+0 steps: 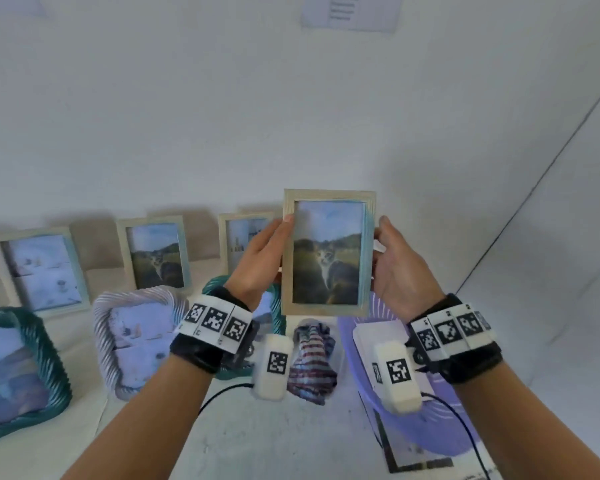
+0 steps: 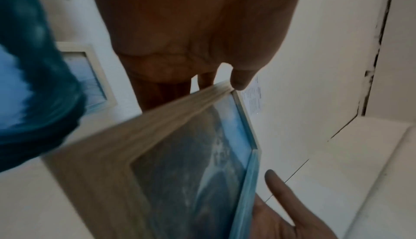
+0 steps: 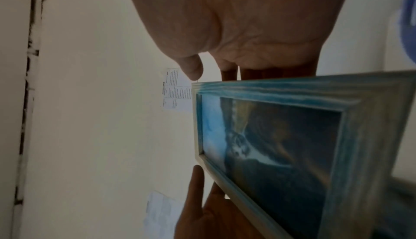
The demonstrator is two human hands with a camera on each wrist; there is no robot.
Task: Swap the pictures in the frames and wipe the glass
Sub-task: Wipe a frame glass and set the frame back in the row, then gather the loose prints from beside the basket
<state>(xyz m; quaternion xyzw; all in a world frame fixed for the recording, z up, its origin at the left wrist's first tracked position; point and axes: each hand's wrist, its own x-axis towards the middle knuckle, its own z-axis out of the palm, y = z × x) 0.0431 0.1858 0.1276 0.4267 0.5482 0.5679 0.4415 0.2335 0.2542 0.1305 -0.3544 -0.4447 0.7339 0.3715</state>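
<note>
So I've got the wooden frame point(image 1: 328, 252) with the cat picture point(image 1: 326, 258) up in the air, above the worktop point(image 1: 274, 445) and in front of the wall. It stands portrait, long axis up and down, glass facing me. My left hand point(image 1: 262, 258) grips its left edge with the thumb on the front, and my right hand point(image 1: 397, 268) holds the right edge, fingers behind (thumb looks barely on the rim, hard to say).

My read: this one is either freshly loaded or about to be opened. Next I'd need to flip it to reach the back, or grab the striped cloth point(image 1: 312, 358) lying right below for the glass.

Other frames lean along the wall point(image 1: 155, 254), with a ribbed teal one point(image 1: 21, 372) further left.
</note>
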